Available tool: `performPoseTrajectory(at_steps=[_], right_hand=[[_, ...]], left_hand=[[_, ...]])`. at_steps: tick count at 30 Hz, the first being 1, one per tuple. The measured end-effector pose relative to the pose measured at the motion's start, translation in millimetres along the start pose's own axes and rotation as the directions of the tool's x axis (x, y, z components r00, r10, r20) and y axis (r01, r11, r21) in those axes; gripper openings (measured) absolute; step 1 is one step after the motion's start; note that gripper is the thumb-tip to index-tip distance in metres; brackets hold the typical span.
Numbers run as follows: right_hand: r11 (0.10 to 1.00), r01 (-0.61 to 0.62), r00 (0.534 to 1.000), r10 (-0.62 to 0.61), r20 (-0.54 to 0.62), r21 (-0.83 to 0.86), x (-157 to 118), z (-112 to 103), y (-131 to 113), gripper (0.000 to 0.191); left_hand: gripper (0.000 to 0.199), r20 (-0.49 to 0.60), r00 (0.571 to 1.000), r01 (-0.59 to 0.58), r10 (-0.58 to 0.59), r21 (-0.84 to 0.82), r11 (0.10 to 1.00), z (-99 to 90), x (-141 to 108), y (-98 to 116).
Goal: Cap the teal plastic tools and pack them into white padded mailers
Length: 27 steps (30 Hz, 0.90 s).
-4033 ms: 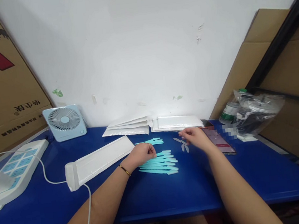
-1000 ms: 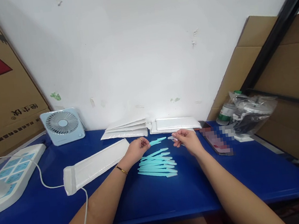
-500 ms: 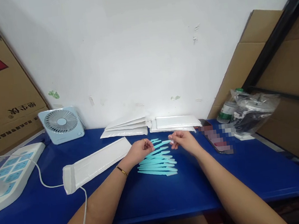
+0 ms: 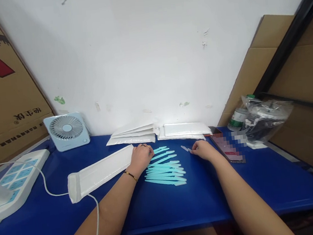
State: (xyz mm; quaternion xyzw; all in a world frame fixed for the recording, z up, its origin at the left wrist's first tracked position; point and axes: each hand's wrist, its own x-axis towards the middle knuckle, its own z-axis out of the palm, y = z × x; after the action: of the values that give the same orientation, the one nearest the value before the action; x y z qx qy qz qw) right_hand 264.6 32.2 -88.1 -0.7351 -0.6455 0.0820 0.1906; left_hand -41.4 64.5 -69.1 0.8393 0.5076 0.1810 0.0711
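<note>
Several turquoise eyebrow razors lie in a fanned row on the blue table, their slim handles pointing left. At the far end of the row my left hand has its fingers closed on the handle end of an eyebrow razor; the grip is partly hidden. To the right of the row, my right hand pinches a small clear blade cap at the tabletop. Another clear cap lies just beyond its fingertips.
A white padded mailer lies left of my left hand. More white mailers are stacked against the wall. A blue fan, a power strip with a white cable, a phone and a plastic-wrapped item stand around.
My right hand has moved right, away from the razor's tip, down to the clear caps. My left hand has shifted slightly left and back, and the razor between the hands now rests in the row.
</note>
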Motion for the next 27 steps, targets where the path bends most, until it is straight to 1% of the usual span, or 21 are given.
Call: performPoseTrajectory(at_steps=[3, 7, 9, 11, 12, 15, 18, 20, 23, 25, 27], right_hand=[[0.999, -0.018, 1.000, 0.018, -0.012, 0.029, 0, -1, 0, 0.002], [0.999, -0.037, 0.999, 0.037, 0.003, 0.026, -1, -4, -1, 0.009], [0.999, -0.021, 1.000, 0.021, -0.005, 0.037, -2, -6, -3, 0.005], [0.995, -0.001, 0.999, 0.006, -0.047, 0.101, -3, -8, -7, 0.007], [0.986, 0.014, 0.998, -0.004, -0.065, 0.163, -3, -8, -10, 0.008], [0.916, 0.085, 0.995, -0.061, -0.075, 0.391, -5, -8, -20, 0.013], [0.838, 0.144, 0.989, -0.133, -0.059, 0.527, -8, -7, -32, 0.023], [0.786, 0.145, 0.987, -0.161, -0.027, 0.601, -11, -7, -40, 0.029], [0.685, 0.115, 0.984, -0.176, 0.011, 0.720, -16, -7, -51, 0.034], [0.630, 0.099, 0.986, -0.166, 0.008, 0.770, -18, -7, -57, 0.035], [0.598, 0.099, 0.989, -0.150, -0.010, 0.795, -19, -8, -61, 0.035]], left_hand=[[0.010, -0.007, 1.000, 0.010, -0.010, -0.007, 1.000, -0.2, 0, 1], [0.023, -0.043, 0.999, 0.018, -0.018, 0.014, 1.000, 1.2, -2, 0], [0.022, -0.032, 0.999, 0.041, -0.041, 0.022, 0.999, 2.2, -1, 0], [0.018, 0.001, 0.997, 0.071, -0.071, 0.018, 0.997, 2.6, 0, 0], [0.017, 0.019, 0.996, 0.082, -0.082, 0.014, 0.997, 2.6, 0, 0], [0.015, 0.045, 0.994, 0.094, -0.095, 0.015, 0.995, 1.8, 1, 2], [0.013, 0.038, 0.995, 0.095, -0.095, -0.001, 0.995, 0.5, 1, 2], [0.011, 0.024, 0.996, 0.086, -0.085, -0.036, 0.996, -0.5, 2, 2], [0.012, 0.008, 0.998, 0.070, -0.070, -0.130, 0.989, -1.9, 3, 2], [0.013, 0.021, 0.997, 0.073, -0.070, -0.209, 0.975, -2.4, 4, 1], [0.015, 0.048, 0.996, 0.079, -0.069, -0.267, 0.960, -2.3, 4, 1]])
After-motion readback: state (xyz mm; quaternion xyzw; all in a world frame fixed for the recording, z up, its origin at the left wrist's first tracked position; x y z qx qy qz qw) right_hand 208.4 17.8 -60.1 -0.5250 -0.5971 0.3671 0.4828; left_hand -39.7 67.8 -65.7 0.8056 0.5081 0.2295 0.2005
